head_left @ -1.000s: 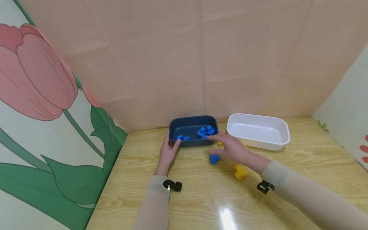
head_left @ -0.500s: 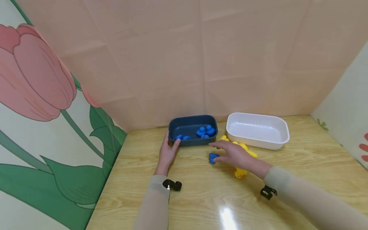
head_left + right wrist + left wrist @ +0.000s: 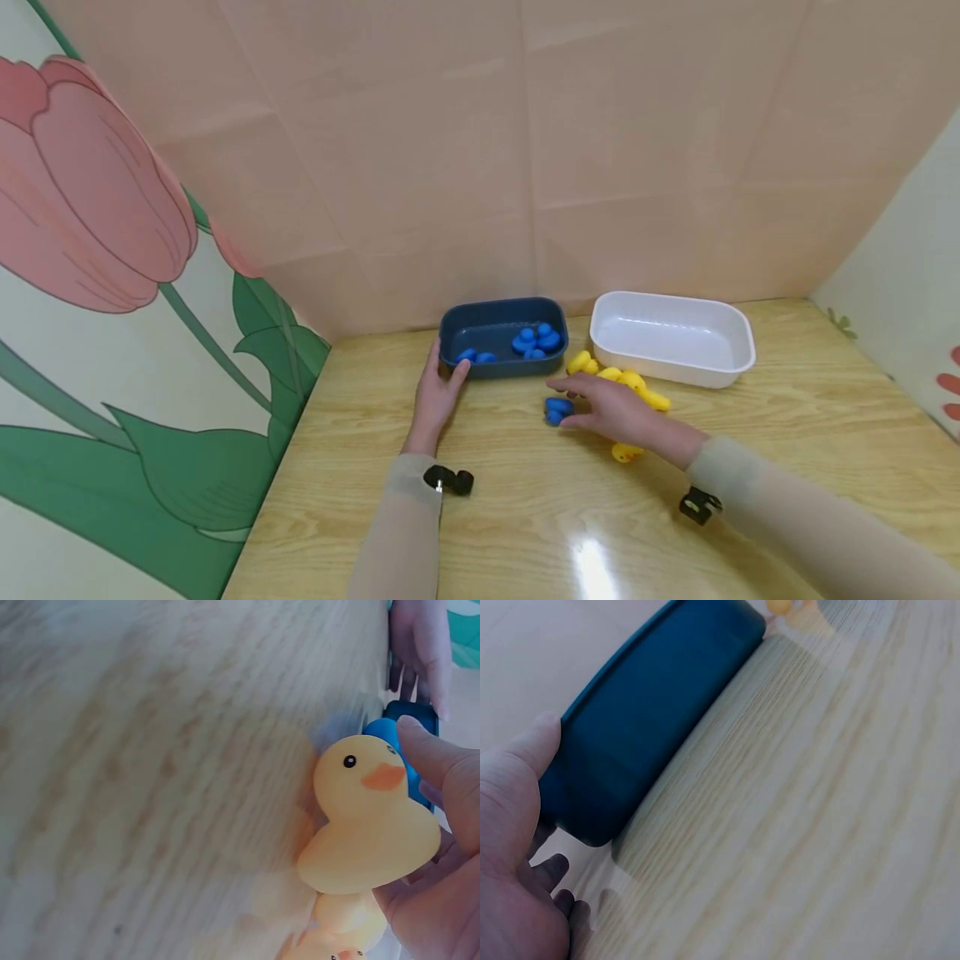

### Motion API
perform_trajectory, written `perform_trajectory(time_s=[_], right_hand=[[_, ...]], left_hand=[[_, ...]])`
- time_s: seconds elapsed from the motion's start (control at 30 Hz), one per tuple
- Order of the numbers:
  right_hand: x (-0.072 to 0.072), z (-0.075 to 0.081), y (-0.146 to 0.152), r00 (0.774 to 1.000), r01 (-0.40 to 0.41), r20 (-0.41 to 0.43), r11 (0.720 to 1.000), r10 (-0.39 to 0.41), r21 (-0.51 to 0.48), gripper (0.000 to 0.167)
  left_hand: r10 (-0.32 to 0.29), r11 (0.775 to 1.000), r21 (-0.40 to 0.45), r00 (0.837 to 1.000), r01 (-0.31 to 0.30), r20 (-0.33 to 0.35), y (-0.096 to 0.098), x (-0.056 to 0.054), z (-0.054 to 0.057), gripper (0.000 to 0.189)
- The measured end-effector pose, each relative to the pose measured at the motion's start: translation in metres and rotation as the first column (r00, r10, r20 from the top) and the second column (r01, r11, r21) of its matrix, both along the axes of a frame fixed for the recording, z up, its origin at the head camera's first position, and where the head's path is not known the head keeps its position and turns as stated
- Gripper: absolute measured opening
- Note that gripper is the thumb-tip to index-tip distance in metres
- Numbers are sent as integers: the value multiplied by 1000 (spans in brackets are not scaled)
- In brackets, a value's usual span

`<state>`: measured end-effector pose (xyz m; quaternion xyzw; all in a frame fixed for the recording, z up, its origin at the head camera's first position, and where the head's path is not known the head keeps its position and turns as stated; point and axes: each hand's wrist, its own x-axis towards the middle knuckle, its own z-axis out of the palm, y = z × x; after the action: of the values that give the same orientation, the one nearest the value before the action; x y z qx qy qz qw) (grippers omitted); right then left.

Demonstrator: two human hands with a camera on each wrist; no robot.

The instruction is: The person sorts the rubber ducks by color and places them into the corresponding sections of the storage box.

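Note:
My left hand point(image 3: 437, 402) holds the left front corner of a dark blue plastic bin point(image 3: 486, 332), its thumb over the front rim and the fingers along the side. Several blue rubber ducks point(image 3: 527, 340) lie inside that bin. In front of it, a blue rubber duck point(image 3: 557, 410) lies on the table, with my right hand point(image 3: 621, 410) just to its right, thumb and fingers parted around it. The right wrist view shows the thumb point(image 3: 426, 750) close to the blue duck point(image 3: 382, 731), largely hidden behind a yellow duck point(image 3: 367, 817); contact cannot be told.
A white plastic bin point(image 3: 675, 332) stands on the right, near the peach-coloured backdrop. Yellow rubber ducks point(image 3: 652, 399) are grouped before it, and another yellow duck point(image 3: 626, 452) sits partly under my right forearm. A flower-patterned panel point(image 3: 225, 467) borders the table's left side.
My right hand has drawn back from the dark blue bin's right front corner and come down beside the blue duck on the table. My left hand has stayed on the bin.

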<state>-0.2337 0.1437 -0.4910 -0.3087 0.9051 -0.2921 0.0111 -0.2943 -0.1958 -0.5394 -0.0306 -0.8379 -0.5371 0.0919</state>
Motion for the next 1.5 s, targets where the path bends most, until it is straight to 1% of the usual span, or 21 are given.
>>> perform_trajectory(time_s=[0.27, 0.53, 0.67, 0.97, 1.13, 1.37, 1.5], right_hand=[[1, -3, 0, 1000, 1, -5, 1000, -1, 21, 60], [-3, -10, 2, 1000, 2, -22, 1000, -1, 27, 58], [-4, -11, 2, 1000, 4, -26, 1000, -4, 26, 55], [-4, -10, 1, 1000, 19, 7, 1000, -19, 10, 47], [-4, -11, 2, 1000, 26, 1, 1000, -26, 4, 43], [-6, -14, 3, 999, 23, -32, 999, -24, -29, 31], [-6, -12, 3, 999, 23, -22, 999, -24, -41, 30]], left_hand=[[-3, 1000, 4, 1000, 3, -3, 0, -2, -1, 86], [-1, 1000, 19, 1000, 1, 3, 0, 0, 0, 87], [0, 1000, 12, 1000, 0, 1, 0, 0, -1, 87], [2, 1000, 6, 1000, -2, 5, 0, 0, -1, 86], [7, 1000, -3, 1000, -7, 15, 0, 1, -1, 87], [9, 1000, -1, 1000, -9, 4, 1, -1, -1, 85], [11, 1000, -8, 1000, -11, 4, 1, 0, -1, 85]])
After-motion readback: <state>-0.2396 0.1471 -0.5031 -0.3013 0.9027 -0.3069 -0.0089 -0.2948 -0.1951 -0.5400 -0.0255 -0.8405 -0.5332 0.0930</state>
